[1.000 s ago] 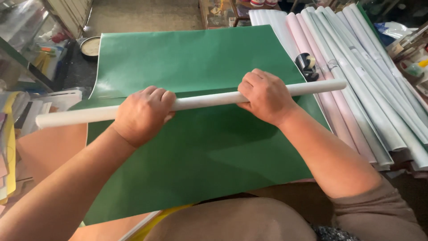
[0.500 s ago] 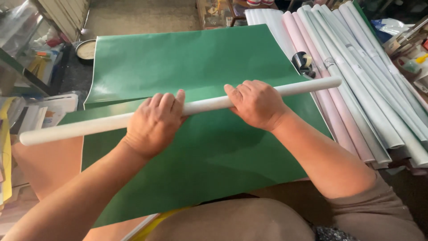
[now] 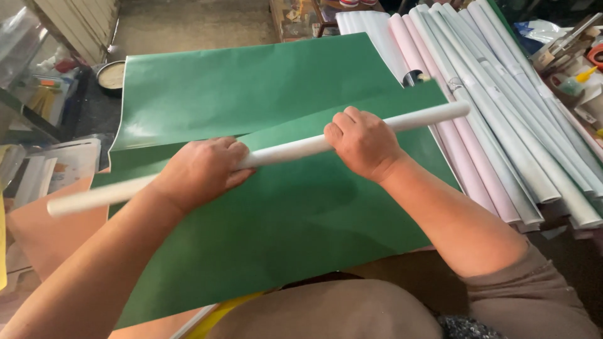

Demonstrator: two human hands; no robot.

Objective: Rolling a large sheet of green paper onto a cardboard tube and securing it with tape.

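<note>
2 hands press your white tube point(image 3: 282, 150) onto the green sheet point(image 3: 264, 100): left hand point(image 3: 201, 172) and right hand point(image 3: 361, 141) curl over it, seemingly gripping; its long axis slants up-right.

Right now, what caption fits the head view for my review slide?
Both hands, left hand and right hand, grip a white tube over green paper sheets.
</note>
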